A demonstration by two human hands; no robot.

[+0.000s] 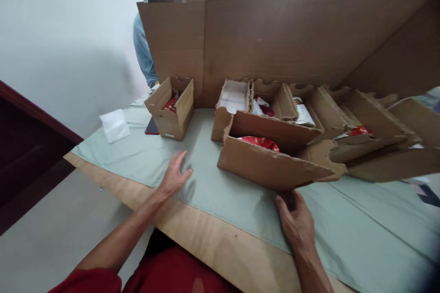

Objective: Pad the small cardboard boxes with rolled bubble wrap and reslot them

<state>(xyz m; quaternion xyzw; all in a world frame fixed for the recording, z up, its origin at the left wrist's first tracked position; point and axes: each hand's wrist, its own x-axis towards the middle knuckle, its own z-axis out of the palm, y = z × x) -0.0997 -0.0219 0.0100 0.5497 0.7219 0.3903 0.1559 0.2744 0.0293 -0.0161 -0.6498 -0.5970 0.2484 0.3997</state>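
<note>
On the tabletop (pixel 213 242), your left hand (pixel 174 175) lies flat on the green cloth (pixel 213 183), grip spread wide and holding nothing. Your right hand (pixel 296 220) sits at the near edge of the cardboard box (pixel 271 165), grip closed on its lower rim, fingertips hidden beneath. That box sits tilted just ahead of you, a red packet (pixel 260 142) inside. A small box (pixel 171 109) stands well apart to the left. Another person (pixel 143 52) stands behind the cardboard sheet (pixel 275 36).

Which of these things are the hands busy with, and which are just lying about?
In hand: nearest cardboard box, right hand at its edge; red packet inside it; left hand flat on green cloth.
Lying about: small open box, phone, plastic bag, tall cardboard sheet.
</note>
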